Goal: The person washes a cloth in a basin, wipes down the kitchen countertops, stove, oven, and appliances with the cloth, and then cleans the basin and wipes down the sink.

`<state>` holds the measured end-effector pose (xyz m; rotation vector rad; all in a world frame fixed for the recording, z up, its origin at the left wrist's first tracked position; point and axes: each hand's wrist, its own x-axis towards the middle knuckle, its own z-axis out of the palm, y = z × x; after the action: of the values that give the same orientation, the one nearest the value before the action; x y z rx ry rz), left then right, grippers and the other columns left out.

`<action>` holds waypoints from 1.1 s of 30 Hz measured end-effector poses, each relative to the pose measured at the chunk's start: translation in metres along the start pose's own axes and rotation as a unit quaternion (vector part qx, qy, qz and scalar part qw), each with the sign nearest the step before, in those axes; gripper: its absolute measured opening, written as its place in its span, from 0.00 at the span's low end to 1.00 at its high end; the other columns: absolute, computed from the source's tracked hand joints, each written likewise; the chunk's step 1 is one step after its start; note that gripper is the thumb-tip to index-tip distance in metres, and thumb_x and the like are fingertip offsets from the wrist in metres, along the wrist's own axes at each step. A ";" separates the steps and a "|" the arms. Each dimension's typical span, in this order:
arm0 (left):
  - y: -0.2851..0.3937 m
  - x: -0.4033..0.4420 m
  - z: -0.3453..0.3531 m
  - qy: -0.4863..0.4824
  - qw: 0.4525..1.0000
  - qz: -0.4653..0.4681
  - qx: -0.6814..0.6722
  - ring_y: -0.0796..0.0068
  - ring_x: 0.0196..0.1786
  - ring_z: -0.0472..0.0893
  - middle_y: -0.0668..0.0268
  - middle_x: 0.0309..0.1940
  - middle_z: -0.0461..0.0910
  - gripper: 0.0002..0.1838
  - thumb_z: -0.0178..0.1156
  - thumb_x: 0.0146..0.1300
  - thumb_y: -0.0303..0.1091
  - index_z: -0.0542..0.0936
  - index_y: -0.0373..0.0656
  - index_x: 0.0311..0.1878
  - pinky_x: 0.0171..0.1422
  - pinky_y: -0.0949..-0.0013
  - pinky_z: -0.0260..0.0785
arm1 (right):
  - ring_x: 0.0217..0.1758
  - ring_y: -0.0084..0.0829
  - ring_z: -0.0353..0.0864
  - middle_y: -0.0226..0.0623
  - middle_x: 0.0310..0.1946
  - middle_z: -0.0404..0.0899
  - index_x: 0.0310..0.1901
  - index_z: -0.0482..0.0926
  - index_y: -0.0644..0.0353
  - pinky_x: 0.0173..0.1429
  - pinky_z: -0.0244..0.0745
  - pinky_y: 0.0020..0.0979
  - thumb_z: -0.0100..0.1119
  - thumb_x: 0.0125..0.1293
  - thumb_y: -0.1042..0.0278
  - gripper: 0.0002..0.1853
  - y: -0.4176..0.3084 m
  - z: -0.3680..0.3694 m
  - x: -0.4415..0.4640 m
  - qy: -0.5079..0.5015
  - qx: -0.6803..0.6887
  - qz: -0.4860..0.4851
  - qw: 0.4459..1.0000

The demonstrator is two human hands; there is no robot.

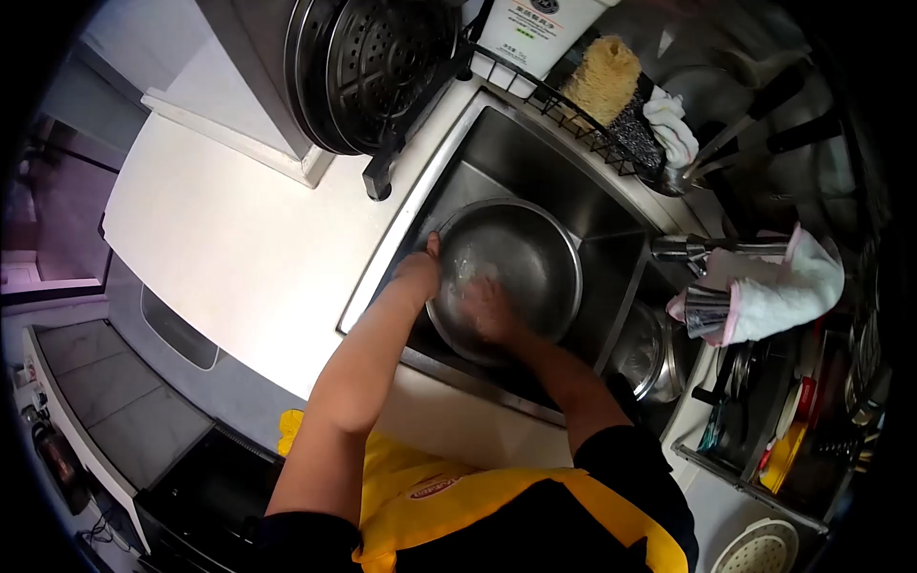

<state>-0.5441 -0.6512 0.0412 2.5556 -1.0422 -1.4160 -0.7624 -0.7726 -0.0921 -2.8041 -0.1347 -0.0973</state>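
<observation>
A wide stainless steel bowl (535, 272) sits in the left basin of a metal sink (521, 143). My left hand (418, 274) grips the bowl's left rim, its thumb pointing up along the edge. Down inside the bowl is my right hand (489, 310), blurred, with its fingers over the bottom. A few small pale bits or wet glints show near those fingertips; I cannot make out what they are.
A smaller metal pot (645, 353) stands in the right basin. A cloth-wrapped faucet (707, 310) is at the right. Behind the sink, a wire rack (573, 115) carries a sponge (604, 78) and a white bottle (535, 38). Perforated steamer trays (387, 72) lean at the back left.
</observation>
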 end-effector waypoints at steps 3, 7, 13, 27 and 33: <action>-0.004 0.004 -0.003 -0.013 1.000 0.011 -0.024 0.47 0.63 0.77 0.40 0.62 0.74 0.48 0.53 0.63 0.23 0.36 0.44 0.80 0.68 0.56 0.69 | 0.64 0.53 0.66 0.43 0.58 0.75 0.49 0.84 0.49 0.70 0.55 0.65 0.57 0.64 0.55 0.15 0.010 -0.022 0.061 -0.028 -0.106 -0.028 0.994; -0.010 0.011 0.003 0.004 1.000 0.028 0.002 0.45 0.62 0.78 0.38 0.60 0.75 0.45 0.51 0.64 0.27 0.38 0.41 0.80 0.66 0.54 0.70 | 0.63 0.47 0.67 0.36 0.59 0.74 0.46 0.84 0.48 0.71 0.54 0.67 0.58 0.62 0.53 0.15 0.081 -0.004 0.100 0.136 -0.178 -0.047 0.973; -0.008 0.009 0.003 -0.003 0.999 0.045 0.014 0.44 0.60 0.79 0.37 0.58 0.76 0.47 0.53 0.64 0.29 0.36 0.40 0.80 0.65 0.54 0.71 | 0.64 0.43 0.68 0.33 0.63 0.70 0.55 0.78 0.47 0.68 0.62 0.56 0.52 0.65 0.60 0.17 0.083 -0.077 0.022 -0.050 -0.331 0.129 0.934; -0.008 0.013 0.012 0.020 0.999 0.037 0.032 0.45 0.56 0.82 0.39 0.52 0.80 0.47 0.54 0.62 0.29 0.37 0.38 0.79 0.60 0.50 0.74 | 0.74 0.50 0.61 0.54 0.67 0.66 0.68 0.66 0.60 0.75 0.55 0.55 0.51 0.69 0.51 0.31 -0.024 -0.033 0.054 -0.196 -0.142 0.128 0.962; -0.002 0.002 0.007 0.003 0.999 0.023 0.040 0.46 0.57 0.82 0.40 0.54 0.80 0.48 0.55 0.62 0.29 0.38 0.38 0.79 0.62 0.52 0.73 | 0.75 0.50 0.58 0.47 0.73 0.59 0.73 0.62 0.51 0.77 0.43 0.60 0.47 0.69 0.37 0.37 0.040 -0.044 0.041 -0.130 -0.188 0.410 0.883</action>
<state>-0.5474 -0.6484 0.0353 2.5697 -1.1730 -1.3833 -0.7198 -0.8212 -0.0598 -2.9617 1.1112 0.5020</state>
